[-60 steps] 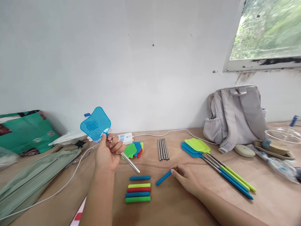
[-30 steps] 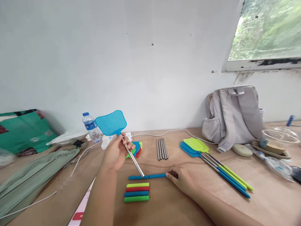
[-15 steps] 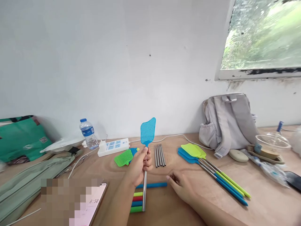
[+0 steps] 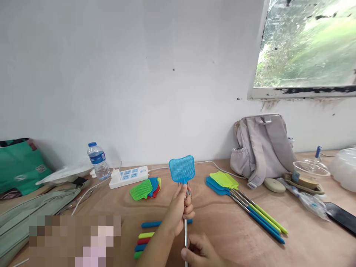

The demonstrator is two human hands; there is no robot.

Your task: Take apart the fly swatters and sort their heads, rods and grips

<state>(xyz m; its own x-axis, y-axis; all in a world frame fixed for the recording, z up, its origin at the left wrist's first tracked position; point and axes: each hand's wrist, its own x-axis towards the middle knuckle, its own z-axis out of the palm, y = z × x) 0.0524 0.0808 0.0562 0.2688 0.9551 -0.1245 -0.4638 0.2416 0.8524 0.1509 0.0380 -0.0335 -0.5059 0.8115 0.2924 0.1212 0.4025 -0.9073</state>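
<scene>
My left hand is closed round the upper part of a blue fly swatter, just below its mesh head, which points up and away from me. The swatter's bare metal rod runs down toward me. At its lower end my right hand is closed on the rod, thumb at its left side. Beneath my left hand and forearm lies a blue grip sleeve, partly hidden. Nearer lie a yellow sleeve, a red sleeve, another blue one and a green one, their right ends covered by my forearm.
Loose swatter heads lie left of centre by a power strip. Several assembled swatters lie at right. Behind stand a grey backpack, water bottle and plastic cup. A dark phone lies far right.
My left hand has brought the swatter from the left to the middle, its rod now pointing toward me. My right hand has let go of the blue sleeve and closed on the rod's lower end.
</scene>
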